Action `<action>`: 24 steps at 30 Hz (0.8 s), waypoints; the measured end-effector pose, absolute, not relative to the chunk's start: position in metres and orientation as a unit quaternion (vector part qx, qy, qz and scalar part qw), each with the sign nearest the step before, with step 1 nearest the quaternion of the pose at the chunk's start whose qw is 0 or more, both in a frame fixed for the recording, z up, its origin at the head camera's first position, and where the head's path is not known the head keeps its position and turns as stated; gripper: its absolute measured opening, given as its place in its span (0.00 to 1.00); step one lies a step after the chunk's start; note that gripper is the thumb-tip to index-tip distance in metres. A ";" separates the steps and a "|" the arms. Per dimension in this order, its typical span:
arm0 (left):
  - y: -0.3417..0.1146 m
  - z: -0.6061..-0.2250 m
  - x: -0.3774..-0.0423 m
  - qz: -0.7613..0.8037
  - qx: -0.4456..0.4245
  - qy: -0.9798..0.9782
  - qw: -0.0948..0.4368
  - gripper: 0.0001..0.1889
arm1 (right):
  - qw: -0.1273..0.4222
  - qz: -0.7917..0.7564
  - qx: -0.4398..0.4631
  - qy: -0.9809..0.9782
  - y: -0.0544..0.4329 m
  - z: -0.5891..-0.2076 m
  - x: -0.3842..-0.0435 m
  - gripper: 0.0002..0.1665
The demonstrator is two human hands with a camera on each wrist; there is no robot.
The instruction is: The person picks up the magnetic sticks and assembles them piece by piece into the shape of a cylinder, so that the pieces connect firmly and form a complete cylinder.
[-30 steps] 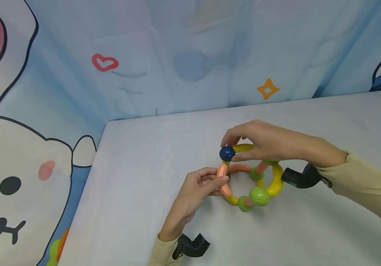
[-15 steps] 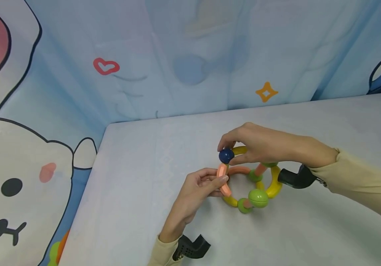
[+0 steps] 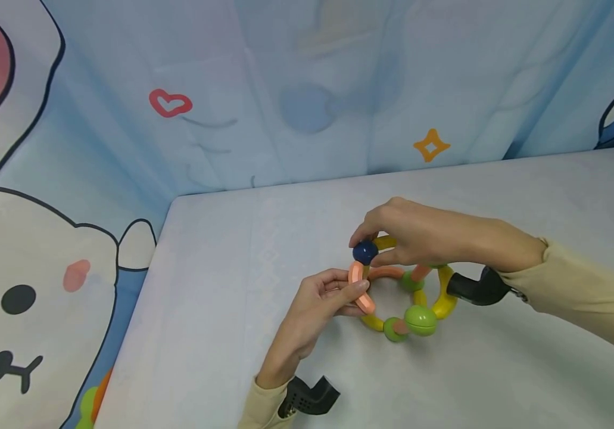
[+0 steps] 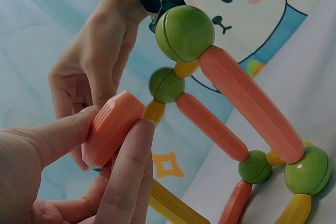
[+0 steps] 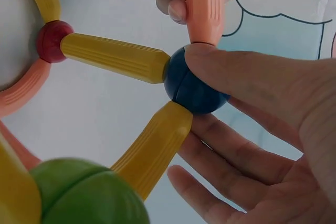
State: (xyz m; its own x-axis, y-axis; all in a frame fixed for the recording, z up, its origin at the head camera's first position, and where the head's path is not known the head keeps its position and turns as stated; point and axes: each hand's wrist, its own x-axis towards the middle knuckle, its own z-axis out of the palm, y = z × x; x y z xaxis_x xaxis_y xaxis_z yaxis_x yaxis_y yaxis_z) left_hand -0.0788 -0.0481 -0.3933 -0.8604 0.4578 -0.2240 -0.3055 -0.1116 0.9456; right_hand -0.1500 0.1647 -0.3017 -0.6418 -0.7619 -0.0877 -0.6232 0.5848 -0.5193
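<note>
A toy frame of ribbed rods and coloured balls stands on the table. In the head view my left hand (image 3: 312, 307) pinches a salmon-orange rod (image 3: 356, 272) between thumb and fingers at the frame's left side. My right hand (image 3: 424, 229) reaches over the top and grips a dark blue ball (image 3: 365, 252). Up close in the right wrist view, the thumb lies across the blue ball (image 5: 181, 85), and the held orange rod (image 5: 205, 11) meets it at the top. Two yellow rods also join this ball, one being the yellow rod (image 5: 115, 57) that runs to a red ball (image 5: 52, 40).
Green balls (image 3: 420, 320) and more orange and yellow rods form the frame's lower ring. A white cloth covers the table (image 3: 231, 286). Behind it hangs a blue printed curtain (image 3: 307, 71), with a cartoon bear (image 3: 33, 286) at left. Black wrist cameras (image 3: 312, 396) sit on both wrists.
My right hand has shifted slightly left, and the blue ball sits a touch lower. The orange rod's lower end has swung slightly right. Both hands keep their hold.
</note>
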 end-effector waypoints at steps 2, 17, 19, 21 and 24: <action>-0.048 -0.394 -0.079 0.746 0.061 0.612 0.254 0.15 | 0.147 -0.220 -0.400 0.878 0.163 -0.301 -0.149 0.21; -0.049 -0.394 -0.081 0.752 0.062 0.606 0.253 0.17 | 0.122 -0.229 -0.373 0.891 0.171 -0.293 -0.140 0.24; -0.049 -0.393 -0.081 0.752 0.062 0.605 0.254 0.16 | 0.098 -0.243 -0.366 0.893 0.179 -0.290 -0.131 0.20; -0.049 -0.393 -0.081 0.752 0.061 0.605 0.253 0.17 | 0.074 -0.248 -0.374 0.890 0.189 -0.288 -0.121 0.16; -0.050 -0.392 -0.081 0.751 0.058 0.608 0.251 0.17 | 0.054 -0.222 -0.406 0.885 0.204 -0.292 -0.107 0.13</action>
